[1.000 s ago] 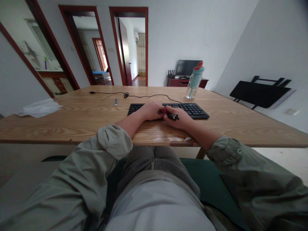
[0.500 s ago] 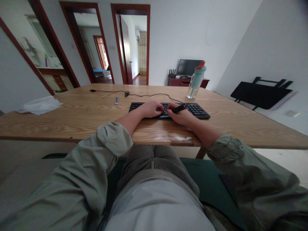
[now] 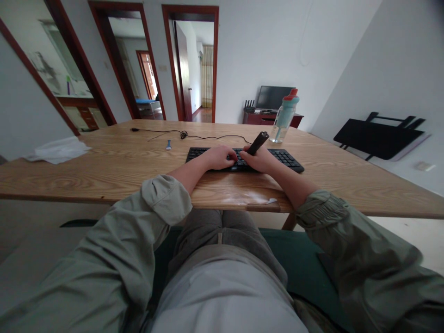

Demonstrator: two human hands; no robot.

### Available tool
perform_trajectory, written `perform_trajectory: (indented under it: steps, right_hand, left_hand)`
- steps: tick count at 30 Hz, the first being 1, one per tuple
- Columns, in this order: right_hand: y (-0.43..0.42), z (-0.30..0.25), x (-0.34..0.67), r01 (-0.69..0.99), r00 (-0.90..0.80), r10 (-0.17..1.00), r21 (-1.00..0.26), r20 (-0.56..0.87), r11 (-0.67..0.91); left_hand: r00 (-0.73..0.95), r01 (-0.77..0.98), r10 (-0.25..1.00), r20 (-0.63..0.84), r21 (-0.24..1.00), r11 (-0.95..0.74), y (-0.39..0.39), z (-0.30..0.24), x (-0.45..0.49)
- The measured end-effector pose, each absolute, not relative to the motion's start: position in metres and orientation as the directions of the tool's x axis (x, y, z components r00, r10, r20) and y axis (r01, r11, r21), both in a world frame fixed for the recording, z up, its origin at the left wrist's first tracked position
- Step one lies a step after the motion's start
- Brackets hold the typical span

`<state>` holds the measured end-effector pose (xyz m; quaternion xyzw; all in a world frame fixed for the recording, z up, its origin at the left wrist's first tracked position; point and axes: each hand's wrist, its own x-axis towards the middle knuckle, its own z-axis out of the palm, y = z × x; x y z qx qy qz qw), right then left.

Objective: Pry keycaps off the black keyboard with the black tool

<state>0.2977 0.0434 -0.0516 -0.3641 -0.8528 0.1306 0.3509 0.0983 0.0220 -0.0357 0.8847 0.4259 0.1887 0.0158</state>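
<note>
A black keyboard (image 3: 289, 161) lies on the wooden table in front of me. Over its left-middle part my left hand (image 3: 219, 157) rests with bent fingers closed down on it, the fingertips at the keys. My right hand (image 3: 259, 159) is closed around a thick, black, stick-shaped tool (image 3: 258, 143) and sits on the keyboard just right of the left hand. The tool leans up and to the right. Its lower end is hidden by my fingers, so I cannot tell its kind.
A black cable (image 3: 215, 137) with a knot runs behind the keyboard. A small blue-and-white item (image 3: 168, 144) lies left of it. A clear bottle with a red lid (image 3: 283, 116) stands at the back right. White paper or cloth (image 3: 58, 150) lies far left. The table's front edge (image 3: 222, 206) is close to me.
The black tool has swung more upright in my right hand, its top end rising. My right hand has shifted slightly; the left stays in place on the keyboard.
</note>
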Motion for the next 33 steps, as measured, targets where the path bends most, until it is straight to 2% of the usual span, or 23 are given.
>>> perform_trajectory:
  steps: [7,17,21,27,33]
  right_hand:
    - [0.048,-0.045,0.295,0.575,-0.499,0.743,-0.47,0.447,0.669]
    - [0.059,-0.044,0.297,0.544,-0.545,0.745,-0.514,0.384,0.663]
    - [0.06,-0.043,0.295,0.578,-0.55,0.761,-0.501,0.343,0.644]
    - [0.061,-0.049,0.297,0.563,-0.535,0.738,-0.478,0.411,0.674]
    - [0.069,-0.055,0.301,0.499,-0.578,0.706,-0.507,0.41,0.703]
  left_hand:
    - [0.568,0.761,0.763,0.309,0.156,-0.63,0.027,-0.038,0.099]
    - [0.557,0.757,0.785,0.272,0.222,-0.614,0.023,-0.036,0.102]
    - [0.545,0.771,0.794,0.268,0.212,-0.601,0.021,-0.034,0.102]
    - [0.508,0.798,0.802,0.314,0.179,-0.575,0.021,-0.035,0.097]
    - [0.497,0.797,0.801,0.333,0.19,-0.574,0.019,-0.035,0.096]
